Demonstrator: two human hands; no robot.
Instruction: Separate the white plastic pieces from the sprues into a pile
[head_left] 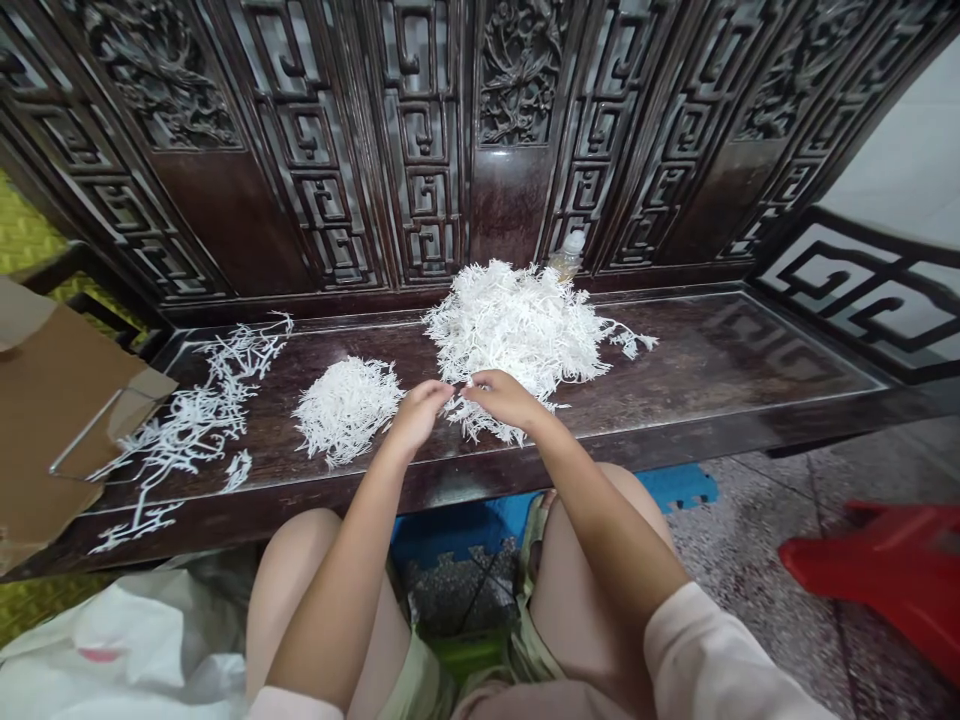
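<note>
My left hand (424, 410) and my right hand (504, 398) meet fingertip to fingertip in front of a large pile of white branching plastic-looking pieces (517, 320). Both are pinched closed. A speck of white shows by the right fingertips, but whatever is between the fingers is too small to make out. Just left of my left hand lies a smaller heap of short white pieces (349, 408). Farther left, bare white branching stems (191, 430) are spread loosely over the bench seat. One small white sprig (630, 342) sticks out at the big pile's right side.
Everything lies on a dark wooden bench (720, 370) with a carved lattice back (514, 200). A capped bottle (568, 255) stands behind the big pile. A cardboard box (52, 420) is at the left, a white bag (127, 640) below it, and a red plastic object (885, 570) at right.
</note>
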